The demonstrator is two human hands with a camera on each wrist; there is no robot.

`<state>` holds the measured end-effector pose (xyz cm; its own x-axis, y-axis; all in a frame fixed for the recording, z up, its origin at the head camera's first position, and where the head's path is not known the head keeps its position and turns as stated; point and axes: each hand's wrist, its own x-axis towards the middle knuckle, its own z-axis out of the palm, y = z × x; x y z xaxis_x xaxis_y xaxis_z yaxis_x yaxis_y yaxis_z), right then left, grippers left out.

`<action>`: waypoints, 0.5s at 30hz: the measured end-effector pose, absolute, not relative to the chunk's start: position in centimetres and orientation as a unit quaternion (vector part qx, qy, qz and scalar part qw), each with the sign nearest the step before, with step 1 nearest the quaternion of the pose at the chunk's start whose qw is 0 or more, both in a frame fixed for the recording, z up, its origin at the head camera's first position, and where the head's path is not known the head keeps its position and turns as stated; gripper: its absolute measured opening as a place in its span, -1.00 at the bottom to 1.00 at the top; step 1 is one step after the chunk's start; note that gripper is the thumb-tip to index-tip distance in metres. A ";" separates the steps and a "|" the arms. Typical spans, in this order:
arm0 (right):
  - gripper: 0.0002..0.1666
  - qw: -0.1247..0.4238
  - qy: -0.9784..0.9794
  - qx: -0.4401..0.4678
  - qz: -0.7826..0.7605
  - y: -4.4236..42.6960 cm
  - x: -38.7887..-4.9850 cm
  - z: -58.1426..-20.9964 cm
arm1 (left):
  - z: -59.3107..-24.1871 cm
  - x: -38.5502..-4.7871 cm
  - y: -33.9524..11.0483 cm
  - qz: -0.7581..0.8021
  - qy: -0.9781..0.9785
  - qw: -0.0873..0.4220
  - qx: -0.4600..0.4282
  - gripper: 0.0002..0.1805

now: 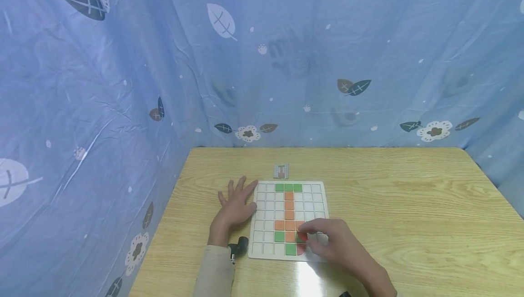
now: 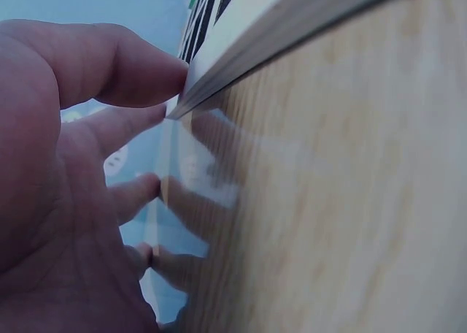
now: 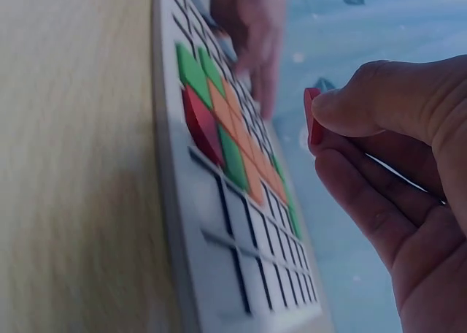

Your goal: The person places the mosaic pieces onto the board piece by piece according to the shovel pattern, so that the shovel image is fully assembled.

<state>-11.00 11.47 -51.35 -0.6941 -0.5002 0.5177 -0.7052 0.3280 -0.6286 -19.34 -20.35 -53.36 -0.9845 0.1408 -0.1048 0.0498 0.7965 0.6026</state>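
Observation:
A white grid board (image 1: 259, 225) lies on the wooden table, with a column of orange tiles (image 1: 289, 205) and green tiles (image 1: 288, 188) at its far end. More orange and green tiles sit near the close edge, beside a red tile with a curved side (image 3: 202, 125) in the nearest row. Between thumb and fingers my right hand (image 1: 333, 239) pinches another red tile (image 3: 313, 117), held above the board's near right part. My left hand (image 1: 234, 209) rests at the board's left edge, fingers spread, thumb touching the edge (image 2: 191, 92).
A small card (image 1: 281, 171) with a printed grid picture lies beyond the board's far edge. Bare wooden table (image 1: 409, 215) extends to the right. Blue patterned curtain (image 1: 294, 60) hangs behind and at the sides. A black wrist device (image 1: 242, 245) sits by the left sleeve.

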 end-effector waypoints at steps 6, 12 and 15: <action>-0.58 0.067 -0.800 0.386 0.454 9.4 -10.7 -51.8 | -53.3 -19.3 -20.4 0.317 0.944 0.075 0.050 -0.16; -0.60 0.034 -0.792 0.392 0.467 7.8 -10.8 -52.7 | -53.2 -19.2 -20.3 0.317 0.944 0.072 0.050 -0.16; -0.63 0.001 -0.802 0.370 0.470 7.3 -10.6 -52.9 | -53.2 -19.2 -20.3 0.321 0.943 0.070 0.051 -0.15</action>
<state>-10.62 7.34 -52.92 -0.7268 -0.5914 0.3492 -0.5938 0.2856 -0.7522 -19.23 -20.33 -53.17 -0.9850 0.1410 -0.0995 0.0509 0.7883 0.6131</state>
